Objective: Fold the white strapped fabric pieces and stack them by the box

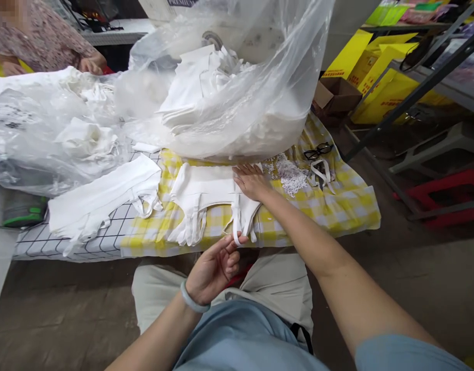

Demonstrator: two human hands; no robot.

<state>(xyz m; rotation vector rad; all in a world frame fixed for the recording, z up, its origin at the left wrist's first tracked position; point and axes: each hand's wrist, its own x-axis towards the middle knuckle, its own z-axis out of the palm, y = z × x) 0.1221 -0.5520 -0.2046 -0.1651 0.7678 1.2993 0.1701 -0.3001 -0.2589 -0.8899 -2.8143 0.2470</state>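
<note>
L hand [216, 268] grip: thumb + forefinger pinched on a thin white strap [235, 226] hanging off the front edge of the tabletop [349, 206]; other fingers loosely curled. Pale bangle [192, 301] on that wrist. R hand [251, 180] flat, palm down, fingers spread, pressing the white garment piece [206, 188] onto the yellow check cloth [299, 226]; not closed on anything.

Garment lies mid-tabletop, just in front of the person, its straps trailing over the near edge. Looks thin, soft, v. light, floppy; prob. slides easily on the cloth, so the flat palm pins it. Strap seems narrow & stretchy, so best held by pinch near its end; body of the piece better held at a seam or edge, since the middle would just bunch.

Just L of it: a second stack of white pieces [105, 198] on a grid-pattern cover [47, 242]. Behind: big clear plastic bag [229, 87] full of white fabric, touching the garment's far edge. R of hand: white scraps [291, 175], black glasses [318, 151]. Far L: another person's hand [90, 65] at more bagged fabric.
</note>
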